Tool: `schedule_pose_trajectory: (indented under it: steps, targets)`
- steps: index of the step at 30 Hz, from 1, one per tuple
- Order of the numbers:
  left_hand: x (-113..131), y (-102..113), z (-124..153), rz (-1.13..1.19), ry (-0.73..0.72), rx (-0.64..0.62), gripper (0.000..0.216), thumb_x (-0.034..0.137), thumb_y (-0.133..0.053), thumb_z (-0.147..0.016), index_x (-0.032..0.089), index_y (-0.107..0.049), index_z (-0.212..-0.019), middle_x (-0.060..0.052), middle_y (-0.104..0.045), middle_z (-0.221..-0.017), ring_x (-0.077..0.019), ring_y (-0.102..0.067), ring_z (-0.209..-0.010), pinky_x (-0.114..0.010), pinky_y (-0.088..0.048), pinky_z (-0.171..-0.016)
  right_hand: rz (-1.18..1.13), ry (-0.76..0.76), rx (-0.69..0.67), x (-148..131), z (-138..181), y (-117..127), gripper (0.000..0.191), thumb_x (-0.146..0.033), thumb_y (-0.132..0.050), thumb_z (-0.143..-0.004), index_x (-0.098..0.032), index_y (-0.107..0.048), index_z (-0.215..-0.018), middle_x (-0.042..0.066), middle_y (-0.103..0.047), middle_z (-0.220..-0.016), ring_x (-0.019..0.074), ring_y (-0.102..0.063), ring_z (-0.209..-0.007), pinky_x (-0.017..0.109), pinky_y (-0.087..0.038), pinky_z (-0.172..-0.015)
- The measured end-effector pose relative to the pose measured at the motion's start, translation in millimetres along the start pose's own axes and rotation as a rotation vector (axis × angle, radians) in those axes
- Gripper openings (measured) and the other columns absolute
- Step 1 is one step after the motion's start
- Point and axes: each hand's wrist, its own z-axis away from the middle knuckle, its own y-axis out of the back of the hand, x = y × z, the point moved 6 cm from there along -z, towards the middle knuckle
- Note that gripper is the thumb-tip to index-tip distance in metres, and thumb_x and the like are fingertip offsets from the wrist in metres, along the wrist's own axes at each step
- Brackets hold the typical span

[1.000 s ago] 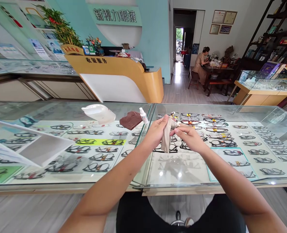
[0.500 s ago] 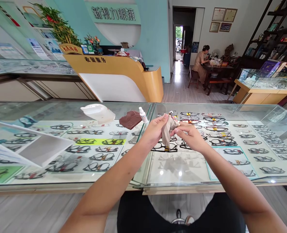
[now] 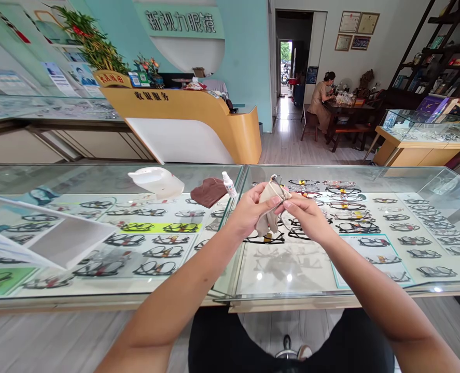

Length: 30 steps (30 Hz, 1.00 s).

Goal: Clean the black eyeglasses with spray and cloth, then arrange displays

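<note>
My left hand (image 3: pixel 250 211) is closed on a beige cleaning cloth (image 3: pixel 266 224), which is wrapped about a pair of eyeglasses (image 3: pixel 279 187). A thin part of the frame sticks out above the cloth, and the rest is mostly covered. With thumb and fingers pinched, my right hand (image 3: pixel 304 213) holds the eyeglasses at their right side, close to my left fingertips. Both hands are above the glass display counter (image 3: pixel 288 282). On the counter top to the left stand a small white spray bottle (image 3: pixel 228 184) and a brown cloth (image 3: pixel 208 192).
A white plastic container (image 3: pixel 156 181) lies on the counter farther left, near a white open box-like stand (image 3: pixel 72 238). Rows of eyeglasses sit under the glass. Beyond are a yellow cashier desk (image 3: pixel 183 109) and a seated person (image 3: pixel 322 102) at a table.
My left thumb has moved down and right across the cloth, toward my right fingers. The cloth is bunched differently, and more of the eyeglass frame shows above it.
</note>
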Motion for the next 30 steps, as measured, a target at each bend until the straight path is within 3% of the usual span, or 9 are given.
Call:
schedule_pose_trajectory:
  steps: [6,14,20,24,30]
  targets:
    - [0,-2,2,-0.117,-0.064,-0.015,0.052,0.058,-0.095,-0.067,0.018,-0.067,-0.083,0.004,-0.06,-0.06,-0.011,-0.054,-0.056,-0.025,-0.048,-0.055,0.018,-0.031,-0.023,2,0,2,0.064,-0.081,-0.06,-0.093,-0.022,-0.083,-0.08,0.005,-0.066,-0.089,0.0232,-0.062,-0.096,0.041,-0.049,-0.097]
    - [1,0,2,-0.185,-0.117,0.066,0.06,0.071,-0.092,-0.064,0.02,-0.062,-0.072,0.003,-0.055,-0.048,-0.0126,-0.051,-0.043,-0.026,-0.041,-0.042,0.051,-0.005,-0.181,-7,3,-9,0.06,-0.076,-0.056,-0.099,-0.023,-0.081,-0.085,0.006,-0.069,-0.099,0.0236,-0.065,-0.102,0.04,-0.048,-0.099]
    - [5,9,3,-0.214,-0.194,0.165,0.065,0.083,-0.075,-0.077,0.019,-0.062,-0.066,-0.001,-0.059,-0.057,-0.0128,-0.053,-0.049,-0.028,-0.041,-0.048,0.085,-0.005,-0.177,-11,5,-12,0.062,-0.077,-0.053,-0.099,-0.024,-0.081,-0.087,0.005,-0.068,-0.091,0.0211,-0.063,-0.092,0.038,-0.051,-0.094]
    - [8,11,-2,-0.208,-0.152,0.073,0.067,0.083,-0.078,-0.073,0.018,-0.064,-0.069,-0.002,-0.062,-0.06,-0.0137,-0.055,-0.052,-0.027,-0.044,-0.049,-0.013,0.005,-0.105,-10,0,-3,0.059,-0.075,-0.058,-0.098,-0.023,-0.08,-0.081,0.005,-0.07,-0.091,0.0224,-0.064,-0.093,0.04,-0.049,-0.099]
    - [12,2,1,-0.2,-0.102,-0.08,0.059,0.069,-0.088,-0.072,0.017,-0.072,-0.097,-0.004,-0.072,-0.077,-0.0171,-0.065,-0.063,-0.027,-0.051,-0.055,-0.063,-0.045,-0.053,-5,-2,1,0.062,-0.079,-0.061,-0.094,-0.023,-0.078,-0.073,0.006,-0.071,-0.089,0.026,-0.064,-0.099,0.044,-0.048,-0.105]
